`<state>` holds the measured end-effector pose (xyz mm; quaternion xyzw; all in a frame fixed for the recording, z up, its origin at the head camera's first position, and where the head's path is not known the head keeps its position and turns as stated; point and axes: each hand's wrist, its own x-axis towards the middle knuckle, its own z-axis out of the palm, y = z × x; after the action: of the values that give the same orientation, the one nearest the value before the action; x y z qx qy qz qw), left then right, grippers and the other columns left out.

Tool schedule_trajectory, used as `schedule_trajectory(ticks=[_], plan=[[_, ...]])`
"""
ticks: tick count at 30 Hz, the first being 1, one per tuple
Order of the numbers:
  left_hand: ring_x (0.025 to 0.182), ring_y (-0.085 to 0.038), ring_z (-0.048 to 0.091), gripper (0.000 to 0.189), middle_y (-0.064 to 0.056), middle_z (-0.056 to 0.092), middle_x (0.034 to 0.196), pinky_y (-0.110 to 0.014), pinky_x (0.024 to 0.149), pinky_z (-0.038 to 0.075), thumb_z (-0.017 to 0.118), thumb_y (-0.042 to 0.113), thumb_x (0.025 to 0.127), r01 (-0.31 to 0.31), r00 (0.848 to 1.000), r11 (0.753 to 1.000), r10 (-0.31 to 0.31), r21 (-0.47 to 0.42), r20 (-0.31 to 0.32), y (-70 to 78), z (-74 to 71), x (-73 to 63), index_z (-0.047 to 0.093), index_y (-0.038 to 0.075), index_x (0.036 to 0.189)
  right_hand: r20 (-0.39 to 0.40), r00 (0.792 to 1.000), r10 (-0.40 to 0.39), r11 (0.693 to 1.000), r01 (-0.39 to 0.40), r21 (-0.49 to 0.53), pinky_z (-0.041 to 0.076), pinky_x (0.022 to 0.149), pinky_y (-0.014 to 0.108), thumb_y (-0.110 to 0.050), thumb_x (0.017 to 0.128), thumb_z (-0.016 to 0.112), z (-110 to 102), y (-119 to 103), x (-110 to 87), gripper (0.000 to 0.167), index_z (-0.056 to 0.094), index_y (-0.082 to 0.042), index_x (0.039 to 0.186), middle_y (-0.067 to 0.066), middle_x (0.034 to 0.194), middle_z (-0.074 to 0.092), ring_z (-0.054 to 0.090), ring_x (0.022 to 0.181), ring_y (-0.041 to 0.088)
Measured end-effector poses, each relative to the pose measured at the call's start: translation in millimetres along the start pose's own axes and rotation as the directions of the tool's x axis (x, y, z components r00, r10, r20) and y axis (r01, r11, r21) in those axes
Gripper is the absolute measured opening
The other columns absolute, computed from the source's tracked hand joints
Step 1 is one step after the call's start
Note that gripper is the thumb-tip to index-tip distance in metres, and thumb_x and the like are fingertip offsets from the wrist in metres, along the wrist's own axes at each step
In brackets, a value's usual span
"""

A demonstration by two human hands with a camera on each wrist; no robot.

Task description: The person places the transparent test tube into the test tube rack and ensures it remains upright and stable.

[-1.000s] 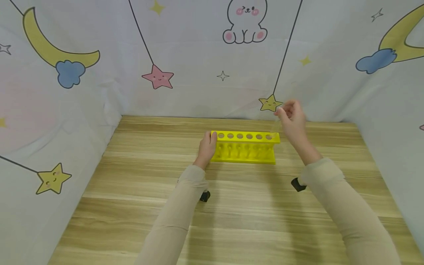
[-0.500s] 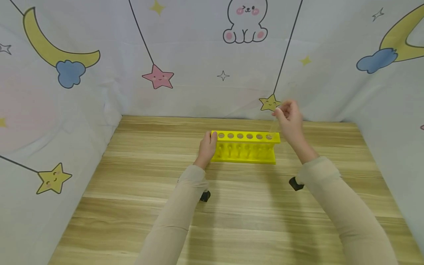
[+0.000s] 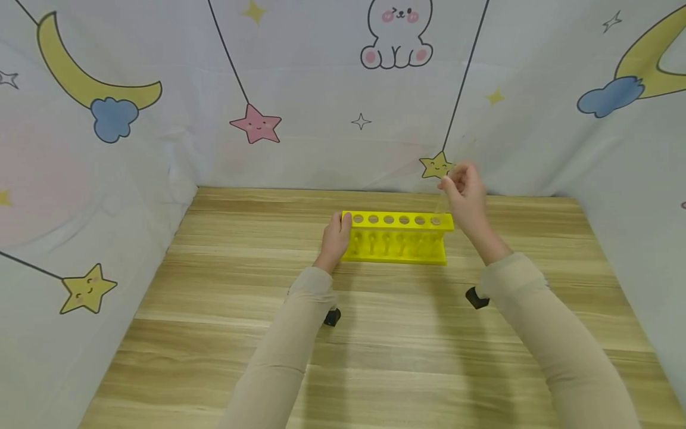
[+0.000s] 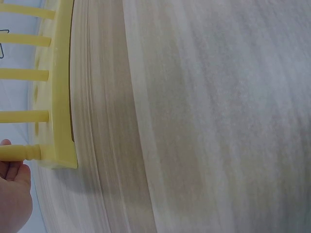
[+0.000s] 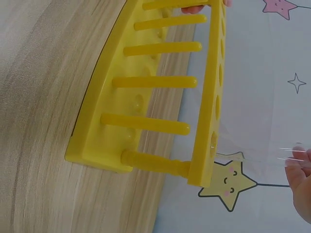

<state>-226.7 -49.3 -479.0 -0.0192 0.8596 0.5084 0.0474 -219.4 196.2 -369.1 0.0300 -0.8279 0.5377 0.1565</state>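
Observation:
A yellow test tube rack (image 3: 396,224) stands on the table, with a row of holes in its top bar and pegs along its base. My left hand (image 3: 335,243) grips its left end; the left wrist view shows that hand (image 4: 15,201) at the end post. Above the rack's right end, my right hand (image 3: 468,199) pinches a clear test tube (image 5: 260,152) near its upper end. The tube's lower end is right at the rightmost hole, as the right wrist view shows. From above, the tube is faint against the background.
Behind the table (image 3: 241,232) hangs a white cloth backdrop (image 3: 321,71) printed with stars, moons and a bear; it also closes off both sides. A black piece (image 3: 477,298) shows at the right cuff, another black piece (image 3: 333,317) at the left.
My right hand has shifted slightly left, bringing the test tube's lower end to the rightmost hole. The left hand and the rack have stayed in place.

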Motion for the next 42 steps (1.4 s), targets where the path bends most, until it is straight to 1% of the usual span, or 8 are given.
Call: schedule_trajectory(ticks=[6, 13, 19, 22, 26, 35, 38, 42], plan=[[0.076, -0.019, 0.042, 0.043, -0.01, 0.05, 0.092, -0.026, 0.066, 0.036, 0.024, 0.041, 0.096, -0.011, 1.0, 1.0, 0.011, 0.01, -0.016, 2.0, -0.3, -1.2, 0.04, 0.007, 0.116, 0.003, 1.0, -0.017, 1.0, 0.017, 0.023, 0.036, 0.052, 0.016, -0.01, 0.09, 0.047, 3, 8, 1.8, 0.013, 0.039, -0.003, 0.098, 0.004, 0.078, 0.05, 0.052, 0.07, 0.002], [0.074, -0.018, 0.04, 0.042, -0.008, 0.046, 0.086, -0.026, 0.064, 0.035, 0.024, 0.04, 0.096, -0.024, 1.0, 1.0, 0.024, 0.009, -0.017, 3.1, -1.0, -2.7, 0.04, 0.006, 0.114, 0.007, 1.0, -0.025, 1.0, 0.025, -0.006, 0.037, 0.053, 0.017, -0.019, 0.091, 0.047, 5, 17, 0.7, 0.023, 0.039, 0.0, 0.102, -0.001, 0.078, 0.047, 0.054, 0.074, 0.004], [0.073, -0.018, 0.039, 0.042, -0.007, 0.044, 0.084, -0.026, 0.064, 0.034, 0.023, 0.041, 0.096, -0.018, 1.0, 1.0, 0.018, 0.007, -0.013, 3.7, -1.3, -3.7, 0.04, 0.006, 0.113, -0.005, 1.0, -0.025, 1.0, 0.025, -0.004, 0.037, 0.053, 0.018, -0.017, 0.091, 0.047, 7, 21, -1.2, 0.015, 0.04, -0.006, 0.097, 0.004, 0.079, 0.051, 0.054, 0.073, 0.004], [0.075, -0.019, 0.041, 0.044, -0.009, 0.047, 0.088, -0.026, 0.065, 0.035, 0.023, 0.042, 0.096, -0.009, 1.0, 1.0, 0.009, 0.005, -0.009, 3.7, -1.2, -3.8, 0.04, 0.006, 0.115, -0.011, 1.0, -0.025, 1.0, 0.025, -0.005, 0.037, 0.053, 0.018, -0.017, 0.091, 0.048, 8, 22, -2.2, 0.011, 0.04, -0.01, 0.093, 0.008, 0.081, 0.055, 0.054, 0.071, 0.004], [0.078, -0.019, 0.042, 0.047, -0.011, 0.05, 0.096, -0.027, 0.068, 0.036, 0.022, 0.044, 0.095, -0.001, 1.0, 1.0, 0.001, -0.002, -0.002, 2.9, -1.1, -3.8, 0.039, 0.007, 0.118, -0.008, 1.0, -0.02, 1.0, 0.02, 0.005, 0.036, 0.053, 0.018, -0.017, 0.091, 0.048, 8, 23, -3.7, 0.01, 0.039, -0.011, 0.091, 0.008, 0.082, 0.055, 0.052, 0.07, 0.004], [0.077, -0.019, 0.042, 0.047, -0.01, 0.049, 0.093, -0.027, 0.067, 0.036, 0.022, 0.045, 0.095, -0.002, 1.0, 1.0, 0.002, -0.005, -0.005, 0.5, -0.5, -3.4, 0.039, 0.007, 0.118, 0.013, 1.0, -0.013, 0.998, 0.012, 0.057, 0.038, 0.057, 0.014, -0.007, 0.089, 0.046, 7, 3, -13.7, 0.009, 0.038, -0.003, 0.093, 0.01, 0.079, 0.05, 0.049, 0.069, 0.001], [0.078, -0.019, 0.042, 0.047, -0.01, 0.05, 0.094, -0.027, 0.068, 0.037, 0.022, 0.044, 0.095, -0.006, 1.0, 1.0, 0.006, -0.002, -0.008, 1.0, -0.3, -3.5, 0.039, 0.007, 0.118, 0.022, 1.0, 0.001, 0.998, -0.003, 0.066, 0.039, 0.058, 0.014, -0.008, 0.09, 0.046, 7, 7, -13.4, 0.011, 0.037, -0.003, 0.094, 0.01, 0.081, 0.05, 0.05, 0.071, 0.001], [0.076, -0.019, 0.042, 0.046, -0.011, 0.05, 0.092, -0.027, 0.066, 0.037, 0.023, 0.043, 0.095, -0.018, 1.0, 1.0, 0.018, -0.001, -0.01, 1.6, -0.4, -4.1, 0.04, 0.006, 0.118, 0.03, 0.999, 0.024, 0.998, -0.026, 0.057, 0.04, 0.06, 0.015, -0.015, 0.091, 0.047, 9, 19, -10.3, 0.011, 0.037, -0.009, 0.094, 0.005, 0.082, 0.05, 0.051, 0.075, 0.003]])
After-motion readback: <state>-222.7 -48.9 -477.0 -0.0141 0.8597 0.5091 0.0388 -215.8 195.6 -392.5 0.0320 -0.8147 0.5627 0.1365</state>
